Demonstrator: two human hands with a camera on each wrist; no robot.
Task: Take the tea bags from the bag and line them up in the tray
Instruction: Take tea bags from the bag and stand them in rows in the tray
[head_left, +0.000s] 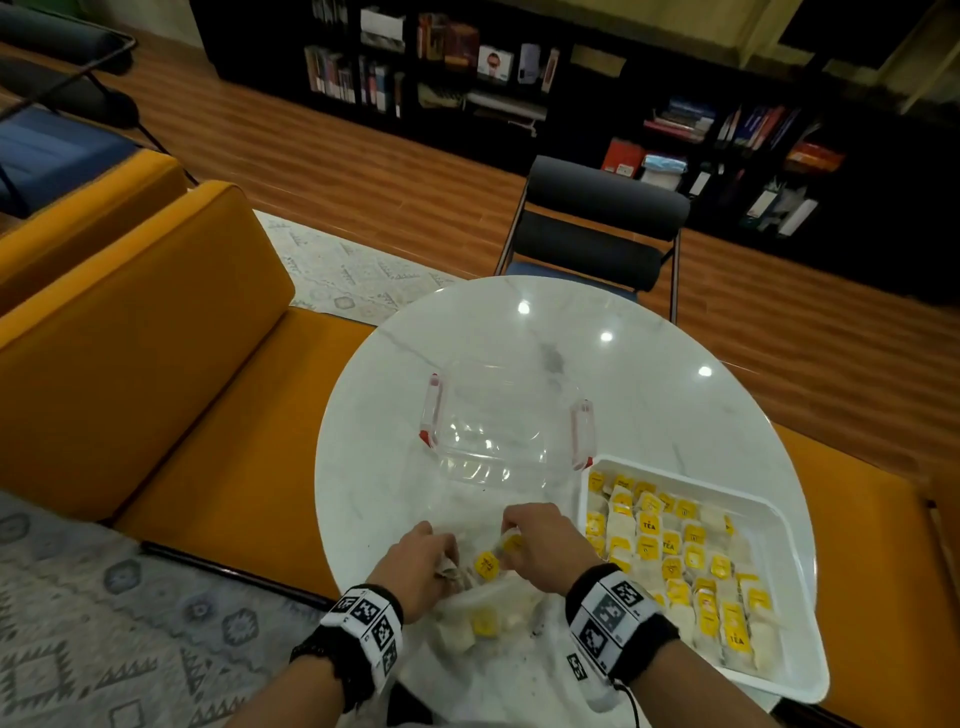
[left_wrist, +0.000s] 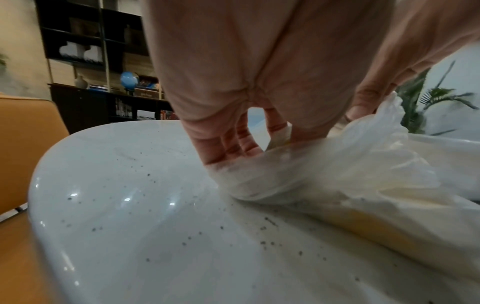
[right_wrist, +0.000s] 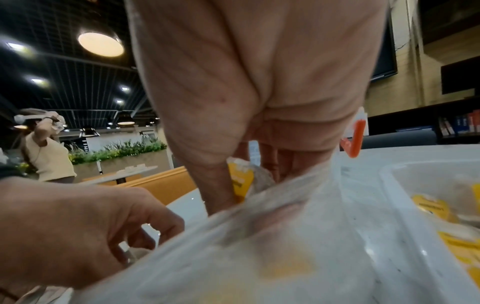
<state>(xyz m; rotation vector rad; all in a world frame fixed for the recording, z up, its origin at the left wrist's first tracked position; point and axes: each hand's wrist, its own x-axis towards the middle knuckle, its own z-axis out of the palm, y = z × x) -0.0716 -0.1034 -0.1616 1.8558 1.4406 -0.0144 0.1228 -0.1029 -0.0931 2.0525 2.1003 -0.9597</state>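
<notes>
Left hand (head_left: 415, 558) gripping rim of thin clear plastic bag (head_left: 493, 613) on round white marble table (head_left: 649, 395); right hand (head_left: 540, 540) pinching yellow-tagged tea bag (head_left: 506, 545) at bag mouth, beside white rectangular tray (head_left: 800, 525) of tea bags.

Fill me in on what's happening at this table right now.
A person is emptying a clear plastic bag of tea bags into a white tray on the round marble table. The left hand grips the bag's edge, holding it open. The right hand reaches into the mouth and pinches a yellow-tagged tea bag. The tray already holds many tea bags in rows. A few remain in the bag. A clear lidless container sits behind.
</notes>
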